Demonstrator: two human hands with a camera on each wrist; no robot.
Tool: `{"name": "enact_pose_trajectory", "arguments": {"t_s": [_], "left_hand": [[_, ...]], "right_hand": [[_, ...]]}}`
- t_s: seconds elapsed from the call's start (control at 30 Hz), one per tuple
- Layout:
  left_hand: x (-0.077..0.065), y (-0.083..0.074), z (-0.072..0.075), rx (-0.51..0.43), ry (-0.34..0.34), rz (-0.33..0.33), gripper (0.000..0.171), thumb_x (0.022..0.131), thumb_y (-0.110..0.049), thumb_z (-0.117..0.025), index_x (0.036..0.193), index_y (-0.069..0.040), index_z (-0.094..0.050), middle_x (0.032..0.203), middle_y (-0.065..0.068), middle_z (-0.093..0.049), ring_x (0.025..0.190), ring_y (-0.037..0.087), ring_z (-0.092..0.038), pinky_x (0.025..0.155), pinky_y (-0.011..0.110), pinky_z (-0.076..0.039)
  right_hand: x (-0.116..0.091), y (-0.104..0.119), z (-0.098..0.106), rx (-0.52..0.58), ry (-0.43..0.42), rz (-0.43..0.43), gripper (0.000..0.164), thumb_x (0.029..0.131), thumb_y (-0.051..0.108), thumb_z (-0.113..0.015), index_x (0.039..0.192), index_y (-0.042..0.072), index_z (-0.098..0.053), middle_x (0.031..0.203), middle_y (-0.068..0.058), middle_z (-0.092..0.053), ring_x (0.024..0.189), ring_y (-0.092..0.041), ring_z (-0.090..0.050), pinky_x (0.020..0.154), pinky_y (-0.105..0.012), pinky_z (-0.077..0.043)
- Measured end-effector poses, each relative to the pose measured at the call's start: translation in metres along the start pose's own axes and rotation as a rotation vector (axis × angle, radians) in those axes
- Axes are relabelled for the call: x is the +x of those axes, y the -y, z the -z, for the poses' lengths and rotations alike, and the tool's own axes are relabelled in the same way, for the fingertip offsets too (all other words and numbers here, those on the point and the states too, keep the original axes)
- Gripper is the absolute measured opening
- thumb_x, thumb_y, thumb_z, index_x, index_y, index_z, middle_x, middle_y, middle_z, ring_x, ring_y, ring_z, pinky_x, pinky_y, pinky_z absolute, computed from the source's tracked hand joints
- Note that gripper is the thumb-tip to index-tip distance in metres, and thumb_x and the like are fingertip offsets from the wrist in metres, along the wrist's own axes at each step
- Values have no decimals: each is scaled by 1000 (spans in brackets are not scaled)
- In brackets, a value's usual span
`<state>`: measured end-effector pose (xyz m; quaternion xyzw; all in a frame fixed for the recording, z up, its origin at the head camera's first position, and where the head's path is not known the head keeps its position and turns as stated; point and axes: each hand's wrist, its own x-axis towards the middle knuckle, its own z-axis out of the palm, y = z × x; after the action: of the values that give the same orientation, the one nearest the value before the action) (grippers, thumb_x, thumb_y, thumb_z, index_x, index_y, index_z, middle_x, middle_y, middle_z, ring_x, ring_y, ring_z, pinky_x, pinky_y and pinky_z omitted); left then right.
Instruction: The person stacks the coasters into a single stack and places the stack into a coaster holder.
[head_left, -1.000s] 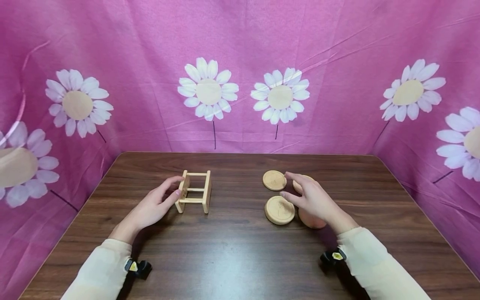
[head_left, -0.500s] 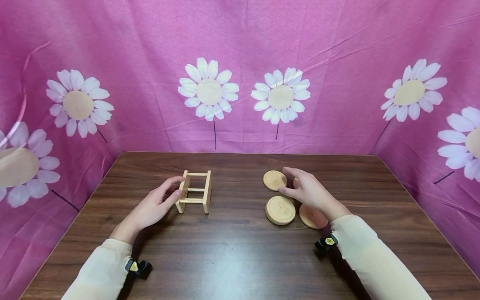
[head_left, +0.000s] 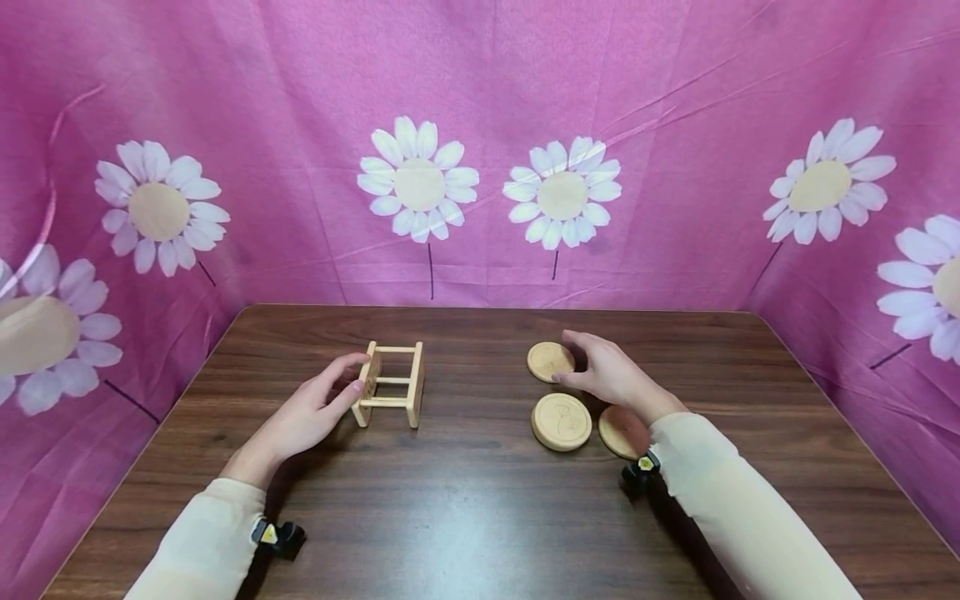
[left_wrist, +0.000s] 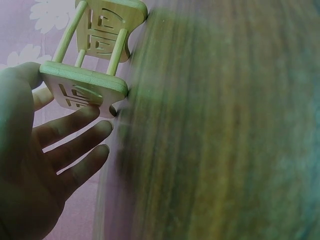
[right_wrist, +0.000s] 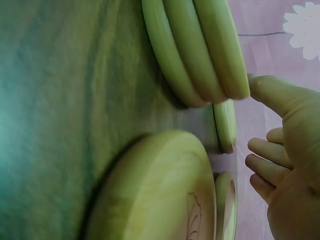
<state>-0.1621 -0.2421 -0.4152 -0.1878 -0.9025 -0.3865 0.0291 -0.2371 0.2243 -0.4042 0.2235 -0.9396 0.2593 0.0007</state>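
A pale wooden coaster rack [head_left: 390, 379], two cut-out side panels joined by rods, stands on the left of the table. My left hand [head_left: 318, 404] touches its left panel with thumb and index finger; the other fingers spread loosely beside it in the left wrist view. Over the right side hovers my right hand [head_left: 611, 375], fingers loosely bent, beside a round wooden coaster [head_left: 550, 362] at the far left of the group. Nearer lies a stack of coasters [head_left: 561, 421]. A near-right coaster [right_wrist: 165, 195] and a far-right coaster [right_wrist: 228, 205] show in the right wrist view.
The brown wood-grain table [head_left: 450, 500] carries everything. A pink cloth [head_left: 487, 67] with white flowers rises behind it and at both sides. Dark cameras sit on both wrists, the right wrist camera [head_left: 639, 471] close to the near-right coaster.
My right hand has moved a little left and away from me, toward the far-left coaster, uncovering more of the near-right coaster. The left hand and the rack have stayed put.
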Motion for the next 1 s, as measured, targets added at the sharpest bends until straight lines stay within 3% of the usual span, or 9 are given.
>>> {"name": "enact_pose_trajectory", "arguments": {"t_s": [0.3,0.53,1.0], "left_hand": [[-1,1,0,2,0,5,41,114,-20,-56,154,-13,-52,128,15,-76,113,25,-71,98,40,-56],[0,1,0,0,0,3,41,114,-19,-55,155,-13,-52,127,15,-76,113,25,-71,99,41,-56],[0,0,0,-1,-2,1,41,114,-19,-55,155,-12,-51,128,16,-76,112,25,-71,99,41,-56]], "right_hand": [[7,-7,-5,-40,47,0,81,94,28,-85,152,-14,-48,153,-35,-56,145,-51,-52,123,-61,-40],[8,-10,-10,-120,84,-51,86,92,38,-85,157,-6,-48,155,-29,-57,145,-47,-54,117,-62,-46],[10,-9,-14,-115,62,-20,79,94,34,-84,154,-7,-52,153,-29,-59,143,-47,-56,119,-59,-45]]}}
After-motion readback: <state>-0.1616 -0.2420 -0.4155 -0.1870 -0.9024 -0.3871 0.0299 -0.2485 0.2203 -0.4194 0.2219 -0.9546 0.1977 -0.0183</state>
